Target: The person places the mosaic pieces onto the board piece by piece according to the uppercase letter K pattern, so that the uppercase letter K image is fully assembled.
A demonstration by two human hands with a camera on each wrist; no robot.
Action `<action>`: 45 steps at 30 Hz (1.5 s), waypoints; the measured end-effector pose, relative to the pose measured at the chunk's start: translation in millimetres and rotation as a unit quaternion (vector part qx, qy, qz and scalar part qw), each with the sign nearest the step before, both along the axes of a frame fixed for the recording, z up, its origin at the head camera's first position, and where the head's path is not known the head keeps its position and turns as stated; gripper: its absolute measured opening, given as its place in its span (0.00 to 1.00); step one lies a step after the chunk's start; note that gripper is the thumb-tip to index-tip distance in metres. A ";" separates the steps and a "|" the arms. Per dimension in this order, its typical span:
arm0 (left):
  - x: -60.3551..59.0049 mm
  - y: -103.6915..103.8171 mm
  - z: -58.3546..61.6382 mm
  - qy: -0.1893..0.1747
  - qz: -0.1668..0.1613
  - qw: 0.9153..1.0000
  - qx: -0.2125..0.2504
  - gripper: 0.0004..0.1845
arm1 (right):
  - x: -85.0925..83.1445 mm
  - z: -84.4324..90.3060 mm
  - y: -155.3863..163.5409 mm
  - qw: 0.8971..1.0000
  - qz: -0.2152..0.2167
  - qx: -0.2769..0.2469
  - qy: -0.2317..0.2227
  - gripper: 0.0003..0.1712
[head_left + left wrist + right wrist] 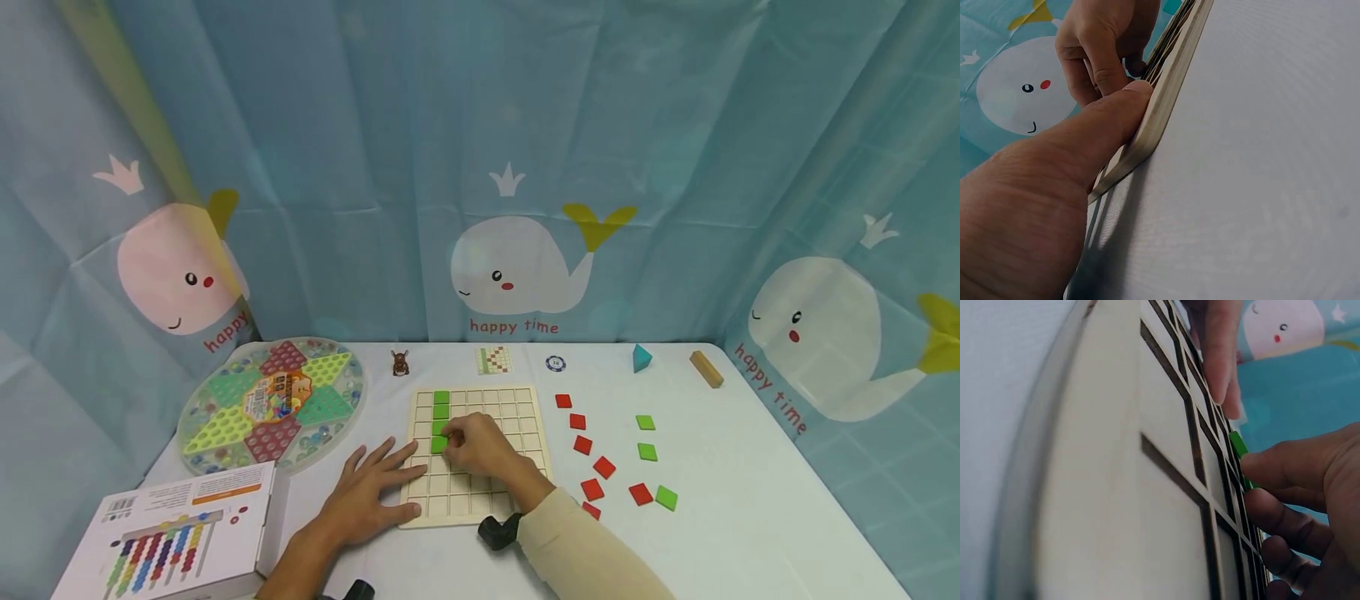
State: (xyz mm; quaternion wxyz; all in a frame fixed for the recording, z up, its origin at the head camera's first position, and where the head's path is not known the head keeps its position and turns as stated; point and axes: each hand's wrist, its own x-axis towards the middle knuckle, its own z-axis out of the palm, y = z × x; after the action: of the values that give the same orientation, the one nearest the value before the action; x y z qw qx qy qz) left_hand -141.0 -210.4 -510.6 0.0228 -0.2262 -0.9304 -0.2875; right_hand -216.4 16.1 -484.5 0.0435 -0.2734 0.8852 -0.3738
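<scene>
A wooden grid board (480, 508) lies on the white table, with a column of several green square tiles (441, 412) in its upper left part. My right hand (480, 446) is over the board, fingers curled, thumb and index fingertips at the lower tiles of that column. The right wrist view shows a green tile (1238, 444) by the thumb and index finger, which pinch it at the board's surface. My left hand (367, 487) rests with spread fingers on the board's left edge. In the left wrist view its thumb (1113, 119) presses the wooden rim.
Several red tiles (582, 445) and green tiles (647, 452) lie right of the board. A round marble game board (217, 392) and a white box (172, 492) stand left. Along the back are a brown figurine (401, 363), pattern card (493, 360), chip (556, 363), teal pyramid (641, 358) and wooden block (707, 369).
</scene>
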 end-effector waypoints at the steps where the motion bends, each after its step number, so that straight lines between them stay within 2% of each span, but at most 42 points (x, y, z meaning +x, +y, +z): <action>1: 0.0 0.0 -0.2 0.001 -0.001 1.000 0.001 0.30 | 0.1 -0.1 -0.1 1.000 0.000 0.001 0.000 0.13; 11: 0.0 0.5 -0.7 0.007 -0.001 1.000 -0.002 0.30 | 1.5 0.6 -0.5 0.999 -0.020 0.024 0.013 0.12; 18: -0.7 -0.3 -1.3 0.012 -0.001 1.000 0.001 0.30 | 2.4 -0.8 -2.2 0.999 -0.015 0.026 0.013 0.14; 22: -1.3 0.2 -1.6 0.009 -0.003 1.000 0.001 0.30 | 5.8 3.9 1.9 1.000 -0.013 0.019 0.019 0.14; 26: -1.3 1.0 -1.5 0.009 -0.006 1.000 0.004 0.30 | 11.2 18.9 14.9 0.999 -0.010 0.004 0.033 0.15; 38: -2.5 -2.5 -3.1 0.005 0.000 1.000 0.010 0.30 | 38.1 85.5 73.2 0.995 0.003 -0.073 0.066 0.18; 45: -2.1 -1.2 -4.9 0.010 -0.005 1.000 0.010 0.30 | 51.8 105.9 113.1 0.992 0.000 -0.053 0.114 0.22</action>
State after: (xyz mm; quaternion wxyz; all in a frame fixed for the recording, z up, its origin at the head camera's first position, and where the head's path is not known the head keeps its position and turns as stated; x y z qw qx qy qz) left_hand -143.1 -211.6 -515.5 0.0334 -0.2337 -0.9260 -0.2946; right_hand -164.6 129.3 -378.6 -0.0725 -0.3160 0.8632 -0.3869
